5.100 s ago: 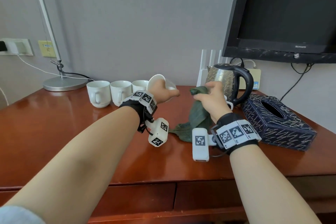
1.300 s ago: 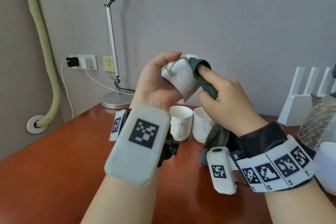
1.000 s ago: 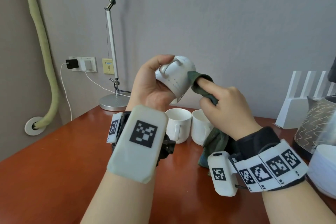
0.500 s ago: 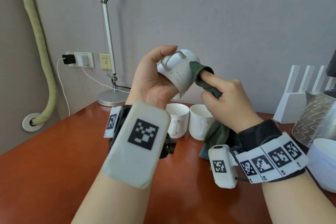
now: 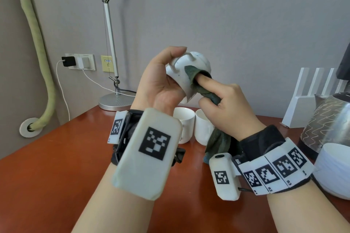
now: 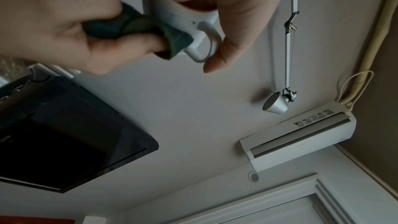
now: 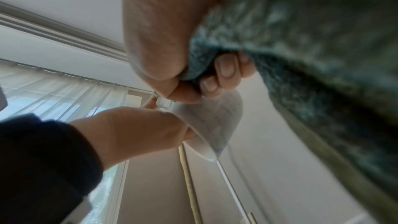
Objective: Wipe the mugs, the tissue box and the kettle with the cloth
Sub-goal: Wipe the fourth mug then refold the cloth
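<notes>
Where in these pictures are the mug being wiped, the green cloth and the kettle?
mug point(image 5: 179, 71): head view, on its white side below the handle.
green cloth point(image 5: 190, 73): head view, on the fold pressed against the mug.
kettle point(image 5: 325, 119): head view, on its patterned metal body.

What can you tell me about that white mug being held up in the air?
The white ceramic mug has a glossy glazed look and a looped handle. It is lifted off the reddish wooden table and tipped so its handle faces upward in the head view. The left hand grips it, thumb beside the handle. The right hand presses a dark green cloth against its side with the forefinger. Faint specks show on the glaze.
</notes>
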{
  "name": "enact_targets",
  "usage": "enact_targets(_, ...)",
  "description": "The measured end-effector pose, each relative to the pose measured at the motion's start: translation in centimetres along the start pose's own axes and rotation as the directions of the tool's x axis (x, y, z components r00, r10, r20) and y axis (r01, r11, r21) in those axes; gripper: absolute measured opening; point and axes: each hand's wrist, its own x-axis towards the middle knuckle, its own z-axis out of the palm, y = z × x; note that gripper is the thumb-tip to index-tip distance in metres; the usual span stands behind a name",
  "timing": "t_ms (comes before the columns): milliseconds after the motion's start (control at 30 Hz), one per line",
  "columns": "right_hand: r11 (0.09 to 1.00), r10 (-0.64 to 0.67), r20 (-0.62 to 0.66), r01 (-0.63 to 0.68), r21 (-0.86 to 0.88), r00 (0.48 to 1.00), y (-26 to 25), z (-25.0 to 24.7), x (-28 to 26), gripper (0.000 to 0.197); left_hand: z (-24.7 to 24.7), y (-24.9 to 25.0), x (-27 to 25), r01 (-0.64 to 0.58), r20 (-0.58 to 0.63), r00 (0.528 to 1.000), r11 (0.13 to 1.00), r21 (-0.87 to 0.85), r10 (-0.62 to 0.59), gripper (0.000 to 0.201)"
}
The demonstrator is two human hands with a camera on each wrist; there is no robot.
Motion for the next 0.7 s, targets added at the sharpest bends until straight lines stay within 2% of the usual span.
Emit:
enact_targets(100,0.998,-0.026,0.038,0.024,0.055,0.999,-0.7,0.5,-0.1,0.053,0.2,-0.1,0.1,0.026,-0.014,1.0,0.999,0.019,-0.026,0.023)
enact_targets(200,0.997,-0.031,0.074,0.026,0.071,0.997,-0.3,0.3,-0.4,0.054,-0.6,0.5,0.4,-0.005,-0.022,1.0,0.993,-0.122,0.003,0.063)
enact_targets(267,0.998,-0.004,0.074,-0.001,0.068,0.997,0.3,0.0,-0.5,0.057,-0.9,0.9,0.5,-0.032,-0.022,0.999,0.98,-0.198,0.028,0.074)
enact_targets(333,0.998,0.01,0.064,-0.014,0.064,0.998,0.4,-0.1,-0.5,0.058,-0.9,1.0,0.6,-0.049,-0.022,0.999,0.979,-0.2,0.046,0.065)
enact_targets(433,0.996,-0.01,0.067,0.004,0.085,0.998,-0.1,0.2,-0.4,0.058,-0.3,0.2,0.5,-0.021,-0.004,1.0,0.997,-0.075,0.021,0.031)
enact_targets(467,0.995,-0.016,0.063,0.01,0.095,0.998,-0.3,0.2,-0.3,0.058,-0.1,-0.1,0.4,0.003,-0.004,1.0,1.0,-0.03,-0.003,0.025)
enact_targets(567,0.993,-0.023,0.044,0.018,0.119,0.999,-0.4,0.2,-0.3,0.056,0.5,-0.5,0.0,0.077,0.023,0.997,0.997,0.028,-0.078,0.033)
enact_targets(667,0.99,-0.002,0.09,-0.011,0.142,0.996,-0.2,0.1,-0.5,0.054,0.2,-0.4,0.2,0.079,0.004,0.997,0.996,0.029,-0.079,0.029)
enact_targets(700,0.988,-0.001,0.109,-0.015,0.151,0.994,-0.2,0.1,-0.6,0.054,0.0,-0.3,0.3,0.07,-0.005,0.998,0.997,0.018,-0.07,0.033)
